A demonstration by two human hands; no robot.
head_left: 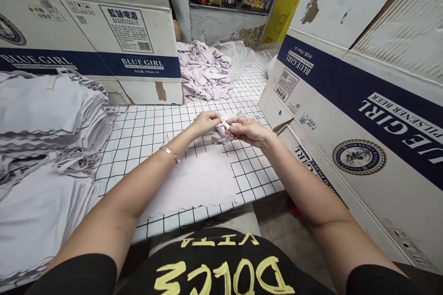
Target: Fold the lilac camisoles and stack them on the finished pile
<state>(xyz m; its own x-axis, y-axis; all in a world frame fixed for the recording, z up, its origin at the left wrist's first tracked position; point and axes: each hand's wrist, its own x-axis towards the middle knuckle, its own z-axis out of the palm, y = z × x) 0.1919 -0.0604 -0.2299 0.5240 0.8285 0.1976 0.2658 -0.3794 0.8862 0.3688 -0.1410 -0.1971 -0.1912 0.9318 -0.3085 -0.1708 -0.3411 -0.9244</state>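
A pale pink-lilac garment (194, 182) is spread flat on the checked tablecloth in front of me, its wavy hem towards my body. At its far end, the thin straps and upper part are bunched under my hands. My left hand (206, 123) is closed, its fingertips pinching a small white strip (224, 122) that looks like a label. From the other side, my right hand (247, 130) pinches the same strip between thumb and fingers. Whether the strip is attached to the garment is hidden by the fingers.
Tall stacks of similar folded garments (41, 106) stand at the left. A loose heap of garments (206, 69) lies at the back beside clear plastic (238, 55). Large cardboard boxes flank the table, one at back left (148, 90) and one at right (321, 101).
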